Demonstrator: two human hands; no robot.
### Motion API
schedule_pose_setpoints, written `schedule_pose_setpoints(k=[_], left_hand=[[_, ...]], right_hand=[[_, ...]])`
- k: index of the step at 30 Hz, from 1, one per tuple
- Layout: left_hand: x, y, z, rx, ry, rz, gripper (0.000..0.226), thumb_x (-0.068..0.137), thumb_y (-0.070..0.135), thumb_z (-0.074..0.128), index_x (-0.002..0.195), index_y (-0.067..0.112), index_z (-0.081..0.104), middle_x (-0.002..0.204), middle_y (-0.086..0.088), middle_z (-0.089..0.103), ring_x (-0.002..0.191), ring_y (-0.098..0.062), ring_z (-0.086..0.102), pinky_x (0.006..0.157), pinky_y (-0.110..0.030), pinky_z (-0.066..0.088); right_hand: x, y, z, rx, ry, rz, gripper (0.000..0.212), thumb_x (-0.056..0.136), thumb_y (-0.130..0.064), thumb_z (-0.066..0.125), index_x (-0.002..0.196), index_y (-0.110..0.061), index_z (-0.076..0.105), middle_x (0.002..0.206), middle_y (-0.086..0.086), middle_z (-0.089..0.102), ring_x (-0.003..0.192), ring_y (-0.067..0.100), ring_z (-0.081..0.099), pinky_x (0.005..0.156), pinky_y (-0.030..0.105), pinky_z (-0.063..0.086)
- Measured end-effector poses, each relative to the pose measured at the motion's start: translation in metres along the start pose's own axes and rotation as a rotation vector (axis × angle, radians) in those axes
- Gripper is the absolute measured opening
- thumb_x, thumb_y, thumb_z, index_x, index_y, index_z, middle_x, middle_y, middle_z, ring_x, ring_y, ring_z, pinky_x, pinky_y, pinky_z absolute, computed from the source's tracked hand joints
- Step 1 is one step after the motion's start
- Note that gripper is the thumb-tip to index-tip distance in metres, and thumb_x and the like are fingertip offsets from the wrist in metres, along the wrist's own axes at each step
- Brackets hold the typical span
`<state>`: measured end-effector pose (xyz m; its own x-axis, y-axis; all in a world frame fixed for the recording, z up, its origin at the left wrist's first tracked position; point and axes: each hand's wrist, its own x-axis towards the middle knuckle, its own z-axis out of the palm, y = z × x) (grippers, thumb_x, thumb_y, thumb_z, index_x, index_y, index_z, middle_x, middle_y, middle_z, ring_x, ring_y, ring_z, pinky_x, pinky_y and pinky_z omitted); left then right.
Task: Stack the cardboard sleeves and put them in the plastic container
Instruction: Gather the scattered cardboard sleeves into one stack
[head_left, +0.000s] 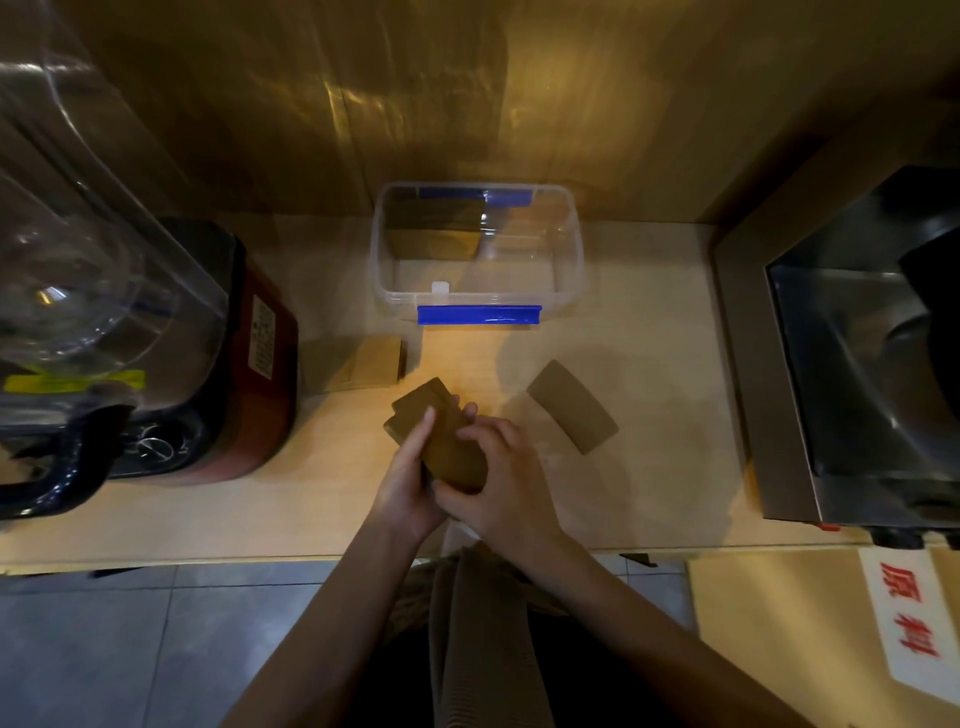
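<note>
Both hands hold a small stack of brown cardboard sleeves (441, 431) above the counter's front middle. My left hand (410, 478) grips the stack from the left with its thumb on top. My right hand (498, 478) closes on the stack's near right end. One loose sleeve (571, 406) lies flat on the counter to the right of the hands. Another pile of sleeves (358, 362) rests to the left, by the blender. The clear plastic container (574, 260) with blue clips stands open at the back, with a few sleeves (436, 228) upright in its left end.
A blender with a red base (260, 364) and a clear jar (78, 270) fills the left of the counter. A steel appliance (852, 364) stands on the right. A cardboard box with red characters (904, 623) sits lower right. Grey floor tiles (156, 649) lie below the counter edge.
</note>
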<state>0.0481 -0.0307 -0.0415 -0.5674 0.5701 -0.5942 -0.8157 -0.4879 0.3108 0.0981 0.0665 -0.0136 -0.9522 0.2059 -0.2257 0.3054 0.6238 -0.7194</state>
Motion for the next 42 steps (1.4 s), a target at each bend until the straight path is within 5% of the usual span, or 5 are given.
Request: schedule_pose_setpoints(k=[9, 18, 29, 37, 42], left_hand=[[0.005, 0.003, 0.000, 0.003, 0.046, -0.024, 0.031, 0.075, 0.036, 0.060, 0.102, 0.021, 0.063, 0.086, 0.000, 0.071, 0.083, -0.015, 0.067, 0.077, -0.034, 0.055], [0.005, 0.002, -0.003, -0.041, 0.065, -0.061, 0.058, 0.047, 0.036, 0.085, 0.099, 0.019, 0.066, 0.087, -0.003, 0.072, 0.083, -0.017, 0.068, 0.084, -0.035, 0.053], [0.005, 0.001, 0.000, -0.046, 0.072, -0.059, 0.053, 0.055, 0.042, 0.079, 0.101, 0.019, 0.065, 0.091, -0.003, 0.071, 0.084, -0.017, 0.068, 0.082, -0.035, 0.055], [0.006, 0.001, 0.004, -0.043, 0.011, -0.036, 0.068, 0.046, 0.051, 0.081, 0.105, 0.020, 0.065, 0.096, -0.003, 0.072, 0.089, -0.017, 0.068, 0.087, -0.038, 0.053], [-0.002, -0.001, 0.011, 0.087, -0.044, -0.002, 0.058, 0.053, 0.060, 0.068, 0.099, 0.025, 0.071, 0.095, -0.008, 0.075, 0.089, -0.024, 0.071, 0.072, -0.039, 0.057]], right_hand=[[0.004, 0.029, -0.022, 0.116, 0.056, -0.069, 0.035, 0.084, -0.040, 0.049, 0.102, -0.015, 0.065, 0.113, 0.004, 0.058, 0.104, 0.013, 0.050, 0.084, 0.018, 0.039], [0.036, 0.121, -0.030, -0.405, 0.072, 0.236, 0.056, 0.087, -0.028, 0.050, 0.137, -0.011, 0.033, 0.147, 0.018, 0.033, 0.137, 0.033, 0.025, 0.112, 0.045, 0.025], [0.037, 0.127, -0.029, -0.591, -0.040, 0.291, 0.046, 0.089, -0.030, 0.045, 0.129, -0.009, 0.036, 0.136, 0.020, 0.040, 0.122, 0.037, 0.036, 0.098, 0.045, 0.035], [0.030, 0.047, -0.061, 0.404, 0.048, 0.268, 0.032, 0.079, -0.029, 0.066, 0.108, -0.018, 0.058, 0.106, 0.002, 0.061, 0.095, 0.018, 0.059, 0.082, 0.033, 0.053], [0.003, 0.007, -0.043, 0.246, -0.047, 0.125, 0.036, 0.077, -0.041, 0.063, 0.108, -0.024, 0.056, 0.106, -0.003, 0.053, 0.097, 0.014, 0.051, 0.078, 0.025, 0.045]])
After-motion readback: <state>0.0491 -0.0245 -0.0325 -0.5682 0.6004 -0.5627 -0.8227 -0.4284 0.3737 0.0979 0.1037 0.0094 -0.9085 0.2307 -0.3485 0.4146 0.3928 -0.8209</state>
